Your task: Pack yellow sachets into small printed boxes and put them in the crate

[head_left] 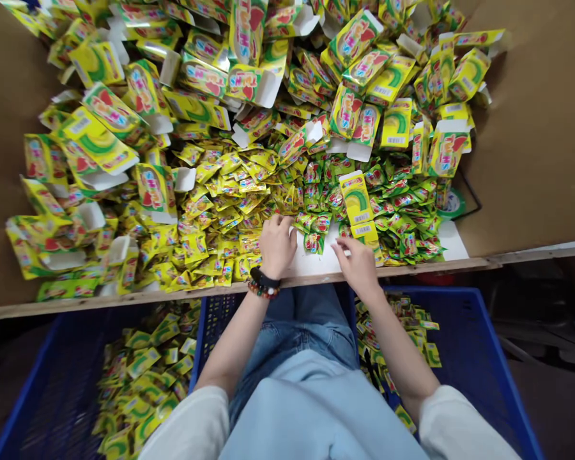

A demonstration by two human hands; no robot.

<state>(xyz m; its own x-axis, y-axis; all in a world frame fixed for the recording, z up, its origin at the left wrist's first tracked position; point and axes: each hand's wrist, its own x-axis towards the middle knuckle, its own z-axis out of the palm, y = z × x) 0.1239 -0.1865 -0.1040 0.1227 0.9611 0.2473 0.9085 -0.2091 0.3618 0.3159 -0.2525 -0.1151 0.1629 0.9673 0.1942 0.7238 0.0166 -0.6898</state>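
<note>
My left hand (276, 246), with a dark band and a beaded bracelet at the wrist, reaches palm down to the edge of the yellow candy packets (239, 185). Its fingers are loosely bent and apart; no held thing shows. Just right of it, a few green candy packets (313, 243) lie on the white board (306, 263). My right hand (357, 265) is over the board with thumb and forefinger slightly apart and nothing visible between them. Beside it lies a yellow candy box (364, 231), and another yellow box (356, 197) lies just beyond, on the green packets (402, 214).
Many open-flapped candy boxes (395, 124) are heaped at the back and left. Brown cardboard walls (541, 128) flank the table. A green tape roll (453, 203) sits at the right. Below, blue crates (483, 332) hold closed boxes (144, 364) on both sides of my legs.
</note>
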